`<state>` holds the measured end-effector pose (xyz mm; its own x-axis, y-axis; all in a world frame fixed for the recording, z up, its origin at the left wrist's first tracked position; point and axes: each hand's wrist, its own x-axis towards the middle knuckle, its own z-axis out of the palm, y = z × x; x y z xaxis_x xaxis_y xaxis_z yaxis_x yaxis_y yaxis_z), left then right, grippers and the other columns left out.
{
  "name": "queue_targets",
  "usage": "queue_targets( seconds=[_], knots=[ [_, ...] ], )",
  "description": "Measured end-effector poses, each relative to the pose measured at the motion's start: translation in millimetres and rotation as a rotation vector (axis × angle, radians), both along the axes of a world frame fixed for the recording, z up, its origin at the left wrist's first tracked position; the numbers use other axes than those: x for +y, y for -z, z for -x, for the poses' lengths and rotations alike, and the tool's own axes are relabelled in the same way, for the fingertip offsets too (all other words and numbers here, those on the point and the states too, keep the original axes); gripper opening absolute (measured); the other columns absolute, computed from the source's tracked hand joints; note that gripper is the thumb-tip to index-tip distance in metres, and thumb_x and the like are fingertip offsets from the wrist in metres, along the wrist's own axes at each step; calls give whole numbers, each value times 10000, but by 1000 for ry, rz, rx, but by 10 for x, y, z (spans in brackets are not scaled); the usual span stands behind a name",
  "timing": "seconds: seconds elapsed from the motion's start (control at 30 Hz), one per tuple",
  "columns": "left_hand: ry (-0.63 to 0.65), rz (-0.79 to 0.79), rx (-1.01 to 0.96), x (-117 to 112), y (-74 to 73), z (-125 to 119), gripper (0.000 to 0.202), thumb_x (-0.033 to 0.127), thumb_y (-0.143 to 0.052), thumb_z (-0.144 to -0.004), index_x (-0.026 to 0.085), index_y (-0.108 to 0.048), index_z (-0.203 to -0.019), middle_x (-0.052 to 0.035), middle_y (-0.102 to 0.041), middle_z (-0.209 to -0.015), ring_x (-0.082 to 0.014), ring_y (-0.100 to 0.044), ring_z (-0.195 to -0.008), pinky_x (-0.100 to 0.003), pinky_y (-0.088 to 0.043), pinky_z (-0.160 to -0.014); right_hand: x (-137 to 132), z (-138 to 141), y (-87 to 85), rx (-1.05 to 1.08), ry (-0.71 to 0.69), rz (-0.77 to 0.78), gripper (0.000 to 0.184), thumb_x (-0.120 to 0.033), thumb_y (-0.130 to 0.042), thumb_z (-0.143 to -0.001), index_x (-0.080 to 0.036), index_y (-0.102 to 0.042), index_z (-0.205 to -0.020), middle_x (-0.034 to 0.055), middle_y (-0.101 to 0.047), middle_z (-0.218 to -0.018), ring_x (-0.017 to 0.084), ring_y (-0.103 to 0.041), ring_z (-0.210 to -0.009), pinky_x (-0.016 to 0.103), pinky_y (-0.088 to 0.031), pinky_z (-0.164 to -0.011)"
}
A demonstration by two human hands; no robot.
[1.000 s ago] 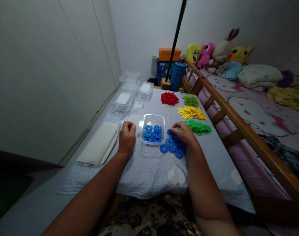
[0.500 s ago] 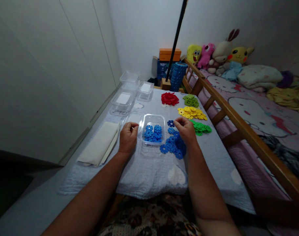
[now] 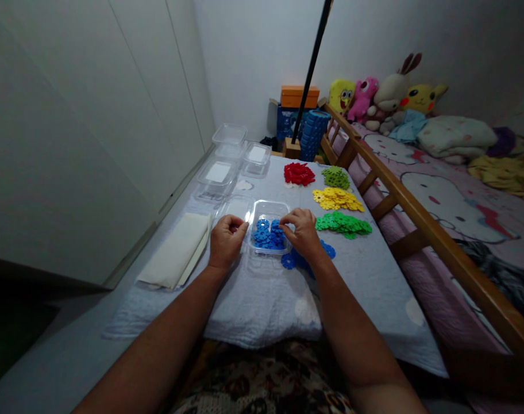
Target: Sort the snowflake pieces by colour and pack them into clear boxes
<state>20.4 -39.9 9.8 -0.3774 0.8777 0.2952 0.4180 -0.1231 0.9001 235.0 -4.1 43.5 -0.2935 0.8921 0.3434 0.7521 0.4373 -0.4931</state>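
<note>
A clear plastic container [image 3: 269,251] stands on the cloth-covered table with blue snowflake discs [image 3: 266,237] inside. At its left rim, my left hand [image 3: 225,241] is curled with thumb and forefinger closed on the edge. My right hand [image 3: 303,233] reaches over the right wall, its fingertips pinched on a blue snowflake disc [image 3: 276,226] above the others; my fingers partly cover it. Below that hand lies a loose pile of blue discs [image 3: 288,261], largely hidden by my wrist. A clear lid [image 3: 236,206] lies behind the container's left side.
Piles of green [image 3: 346,223], yellow [image 3: 337,199], light green [image 3: 335,177] and red [image 3: 299,173] pieces lie at the right and back. Clear lidded containers [image 3: 218,172] stand back left. Folded cream paper [image 3: 173,253] lies left. A wooden bed rail [image 3: 421,210] runs along the right.
My right hand has moved left from beside the blue pile to over the container, carrying a blue disc. My left hand has stayed at the left rim.
</note>
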Motion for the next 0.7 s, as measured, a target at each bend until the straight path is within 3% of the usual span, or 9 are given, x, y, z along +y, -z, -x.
queue_targets(
  seconds=[0.3,0.43,0.6,0.7],
  knots=[
    [-15,4,-37,-10,4,-10,193,376,-664,-811,203,-606,-747,11,-585,-706,-139,-521,-659,-272,-433,-654,-18,-1,-23,-75,-100,52,75,-198,-707,-877,-242,-767,-865,41,-719,-922,248,-524,-1040,463,-251,-1022],
    [-6,3,-55,-16,-21,-13,199,380,-656,-813,202,-601,-743,12,-583,-707,-137,-517,-658,-271,-433,-659,6,-67,14,-3,-103,35,94,-216,-673,-896,-248,-758,-871,36,-717,-944,235,-540,-1024,427,-290,-1003],
    [-1,-6,-72,-20,-44,-22,201,382,-634,-819,200,-598,-743,16,-582,-701,-138,-522,-658,-273,-437,-672,113,-274,81,119,74,-44,129,-245,-613,-911,-226,-736,-875,52,-716,-974,243,-565,-1024,399,-342,-989],
    [16,-1,-73,-21,-40,-25,219,393,-605,-842,201,-594,-738,18,-573,-692,-139,-522,-659,-273,-433,-676,168,-392,104,82,240,-54,158,-257,-600,-902,-216,-752,-891,72,-713,-1005,269,-551,-1055,415,-341,-985]
  ],
)
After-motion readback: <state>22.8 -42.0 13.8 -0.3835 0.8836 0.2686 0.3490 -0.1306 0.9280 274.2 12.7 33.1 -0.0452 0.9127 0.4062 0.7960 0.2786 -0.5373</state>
